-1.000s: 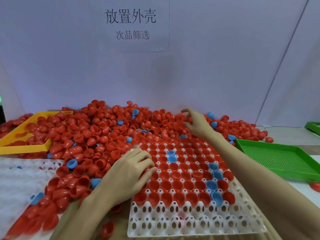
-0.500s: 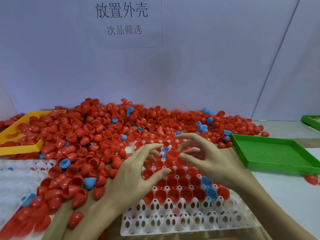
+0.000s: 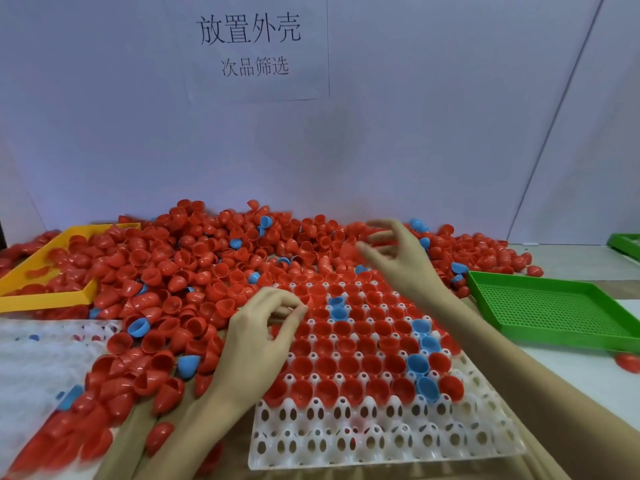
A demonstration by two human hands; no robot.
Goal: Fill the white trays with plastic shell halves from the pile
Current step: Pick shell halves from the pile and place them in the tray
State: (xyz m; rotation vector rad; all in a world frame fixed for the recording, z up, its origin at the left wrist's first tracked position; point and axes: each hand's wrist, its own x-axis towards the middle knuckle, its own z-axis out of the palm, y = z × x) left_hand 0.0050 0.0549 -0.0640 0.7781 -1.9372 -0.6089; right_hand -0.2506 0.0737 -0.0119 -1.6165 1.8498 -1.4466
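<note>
Both hands over white tray [image 3: 381, 441] | left hand [image 3: 256, 341] near edge | right hand [image 3: 398, 261] far edge

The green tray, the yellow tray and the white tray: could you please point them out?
green tray [image 3: 554, 308], head view, perforated floor.
yellow tray [image 3: 45, 299], head view, near rim.
white tray [image 3: 381, 441], head view, empty front rows.

A yellow tray [image 3: 45, 299] lies at the far left of the worktop [image 3: 571, 375], and a perforated green tray [image 3: 554, 306] lies at the right. A second green tray [image 3: 628, 244] shows at the right edge. A paper sign [image 3: 249, 46] with printed characters hangs on the pale wall [image 3: 450, 116] behind.
</note>
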